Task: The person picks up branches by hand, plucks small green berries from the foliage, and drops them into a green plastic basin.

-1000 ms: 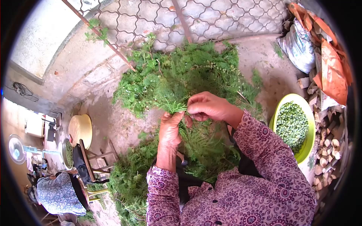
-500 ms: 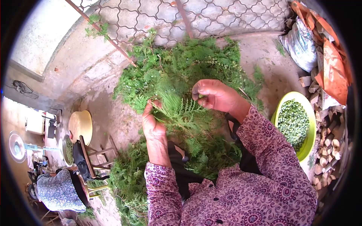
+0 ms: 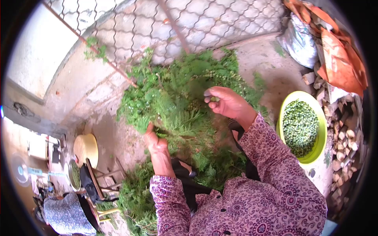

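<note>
My left hand (image 3: 156, 142) is closed on the stem end of a feathery green conifer sprig (image 3: 186, 125), whose fronds spread to the right and blur into the foliage behind. To the right of the sprig, my right hand (image 3: 230, 104) pinches small green cones (image 3: 215, 98) between thumb and fingers; how many is hidden. Beneath and beyond both hands lies a big heap of cut conifer branches (image 3: 161, 86), with clusters of pale green cones in it. A second pile of branches (image 3: 136, 192) lies close to my legs.
On the right stands a yellow-green basin (image 3: 324, 135) holding many small green cones. Stacked firewood (image 3: 340, 157), a white sack (image 3: 299, 43) and an orange sheet (image 3: 342, 59) line that side. A wire mesh fence (image 3: 212, 23) is ahead. At left are a wooden chair (image 3: 94, 179), yellow tub (image 3: 86, 147) and fan (image 3: 21, 169).
The view has tilted and shifted a little. My left hand has moved slightly down and left with the sprig. My right hand, still pinching the cones, is a little farther from the sprig.
</note>
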Tool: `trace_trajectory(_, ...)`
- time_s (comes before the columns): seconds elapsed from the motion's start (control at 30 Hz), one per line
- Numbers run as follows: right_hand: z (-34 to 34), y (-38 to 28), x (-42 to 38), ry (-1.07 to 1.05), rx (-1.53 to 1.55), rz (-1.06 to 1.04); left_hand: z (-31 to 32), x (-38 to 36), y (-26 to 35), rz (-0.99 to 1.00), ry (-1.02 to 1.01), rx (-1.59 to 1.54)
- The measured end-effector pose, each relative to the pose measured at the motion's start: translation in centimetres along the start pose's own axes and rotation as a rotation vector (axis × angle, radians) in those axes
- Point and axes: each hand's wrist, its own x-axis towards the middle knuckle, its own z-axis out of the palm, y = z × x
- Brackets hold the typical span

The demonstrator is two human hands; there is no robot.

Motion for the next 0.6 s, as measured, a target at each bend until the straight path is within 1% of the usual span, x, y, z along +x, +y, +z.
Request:
trace_trajectory(0.03, -0.9, -0.8, -1.5, 0.127, 0.080, -0.063, 0.1, -0.3, -0.1, 0.013, 0.040, -0.036)
trace_trajectory(0.07, -2.0, -1.7, -3.4, 0.207, 0.089, -0.137, -0.1, -0.9, 0.1, 0.016, 0.049, -0.044)
trace_trajectory(0.13, -5.9, -3.4, -7.9, 0.291, 0.115, -0.269, -1.4, -2.1, 0.9, 0.050, 0.040, 0.004)
trace_trajectory(0.17, -8.1, -4.2, -10.7, 0.394, 0.077, -0.339, -2.6, -2.6, 1.8, 0.087, 0.023, 0.053)
trace_trajectory(0.2, -10.2, -4.8, -13.4, 0.505, 0.042, -0.449, -4.8, -1.3, 2.3, 0.150, 0.039, 0.028)
trace_trajectory(0.23, -11.9, -5.5, -16.4, 0.587, 0.026, -0.515, -7.0, -0.1, 3.0, 0.214, 0.056, 0.001)
trace_trajectory(0.3, -15.1, -5.9, -22.2, 0.964, -0.272, -0.587, -9.4, -1.7, 5.6, 0.374, 0.119, 0.013)
trace_trajectory(0.33, -18.7, -5.6, -25.1, 1.109, -0.719, -0.497, -11.8, -2.2, 7.2, 0.476, 0.141, 0.050)
trace_trajectory(0.37, -20.2, -5.4, -27.6, 1.380, -1.327, -0.264, -13.7, -2.7, 8.4, 0.580, 0.164, 0.088)
trace_trajectory(0.4, -22.3, -3.9, -29.7, 1.520, -1.516, -0.076, -13.3, -5.7, 9.2, 0.653, 0.282, 0.101)
trace_trajectory(0.43, -23.2, -2.5, -31.6, 1.555, -1.563, 0.007, -12.9, -8.9, 9.9, 0.727, 0.405, 0.111)
trace_trajectory(0.5, -26.5, 0.5, -34.1, 1.541, -1.433, -0.065, -17.1, -11.3, 11.2, 0.863, 0.588, 0.460)
trace_trajectory(0.57, -23.9, 2.2, -34.5, 1.488, -0.943, -0.063, -24.7, -12.0, 12.3, 0.951, 0.693, 0.869)
trace_trajectory(0.6, -25.8, 4.2, -34.5, 1.477, -0.913, -0.016, -24.7, -14.9, 11.5, 0.821, 0.616, 0.959)
